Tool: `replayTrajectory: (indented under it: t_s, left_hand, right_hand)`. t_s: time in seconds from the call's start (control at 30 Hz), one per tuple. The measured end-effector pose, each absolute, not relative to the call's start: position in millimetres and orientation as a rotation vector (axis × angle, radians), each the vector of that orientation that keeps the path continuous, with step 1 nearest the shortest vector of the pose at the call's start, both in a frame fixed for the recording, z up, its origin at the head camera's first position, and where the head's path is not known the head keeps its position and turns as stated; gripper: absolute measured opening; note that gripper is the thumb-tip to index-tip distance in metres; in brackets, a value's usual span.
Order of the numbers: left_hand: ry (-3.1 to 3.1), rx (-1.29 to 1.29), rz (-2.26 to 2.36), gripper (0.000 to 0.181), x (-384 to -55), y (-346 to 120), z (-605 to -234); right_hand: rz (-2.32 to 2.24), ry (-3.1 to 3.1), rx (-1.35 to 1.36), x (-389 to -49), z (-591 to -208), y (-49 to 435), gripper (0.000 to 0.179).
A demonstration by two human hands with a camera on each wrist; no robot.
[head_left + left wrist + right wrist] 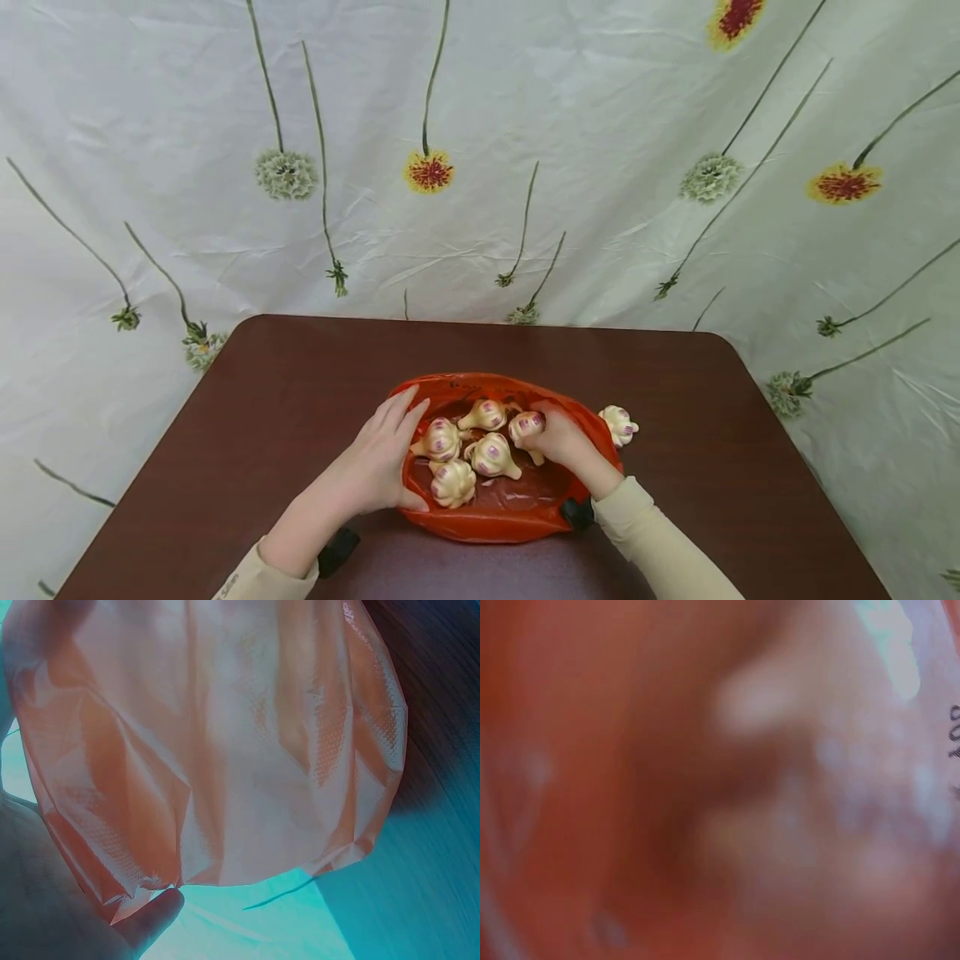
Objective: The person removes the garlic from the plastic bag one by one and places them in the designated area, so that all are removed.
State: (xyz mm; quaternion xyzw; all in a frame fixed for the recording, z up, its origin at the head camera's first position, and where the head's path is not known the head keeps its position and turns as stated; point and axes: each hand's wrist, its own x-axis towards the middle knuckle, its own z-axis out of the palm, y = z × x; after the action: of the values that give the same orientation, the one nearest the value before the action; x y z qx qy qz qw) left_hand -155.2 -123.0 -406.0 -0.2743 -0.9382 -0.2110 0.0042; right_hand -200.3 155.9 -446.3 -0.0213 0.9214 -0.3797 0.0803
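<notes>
**Bag (483, 525) spread wide, both hands engaged**

Clock positions are taken round the bag in the head view, 12 o'clock lying away from the person. The bag sits on a table (300, 375).

At 9 o'clock, the left hand (381, 458) has fingers and thumb spread against the bag's rim, apparently bracing it; it holds no garlic. Inside lie a first bulb (442, 438) between 9 and 10, a second bulb (453, 483) at 8, a third bulb (487, 413) at 11 and a fourth bulb (493, 456) near centre. Towards 1 o'clock, the right hand (562, 436) pinches a fifth bulb (527, 426). Outside, between 2 and 3 o'clock, a sixth bulb (618, 426) lies just beside the bag.

Step in hand, as judged: handling one bulb within the bag; whether inward or outward cannot be told. The next move would call for a steady rim and either a low release or a clear lift.
</notes>
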Motion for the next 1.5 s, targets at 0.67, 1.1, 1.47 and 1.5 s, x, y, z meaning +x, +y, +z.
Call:
replayTrajectory:
  t_s: [0.67,1.1,1.47,1.5]
  left_hand:
    - [-2.92,-0.845,-0.651,0.124,-157.2,-123.7,-409.5]
    - [-2.866,-0.84,-0.636,0.128,-159.8,-125.0,-405.4]
    - [-2.867,-0.824,-0.652,0.128,-161.1,-127.6,-403.4]
    - [-2.862,-0.826,-0.649,0.128,-161.1,-127.6,-403.2]
  right_hand:
    - [-1.022,2.788,0.023,-189.1,-432.3,156.1,0.053]
    - [-1.072,2.791,-0.055,-175.6,-401.7,150.9,0.06]
    - [-1.205,2.765,-0.077,-167.3,-365.0,156.7,0.064]
    - [-1.228,2.762,-0.083,-167.4,-361.7,158.5,0.064]
